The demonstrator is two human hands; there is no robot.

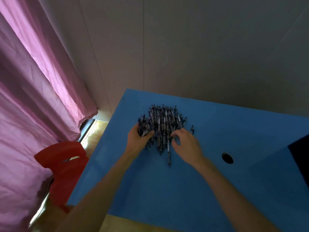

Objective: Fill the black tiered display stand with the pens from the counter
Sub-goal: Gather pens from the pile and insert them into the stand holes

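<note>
Progress: early, by my judgement; the dark pens lie in one big heap at mid-frame on the blue tabletop, and none is seen in a stand.
Display stand: not identifiable in this view; a dark shape cut by the right edge could be part of it, but I cannot tell.
Left hand: left of the heap, fingers curled round a small bundle of pens gathered at the heap's left edge.
Right hand: just right of centre, fingers bent over the heap's lower right side, tips touching pens; whether it pinches one I cannot tell.
Stray pens: one lies below the heap, another apart at its right.
Left to do: most of the heap remains to be carried over, as I judge it.
Surroundings: pink curtain fills the left; red chair at lower left beside the tabletop; round hole in the tabletop at right.
In the way: nothing lies between hands and pens.
</note>
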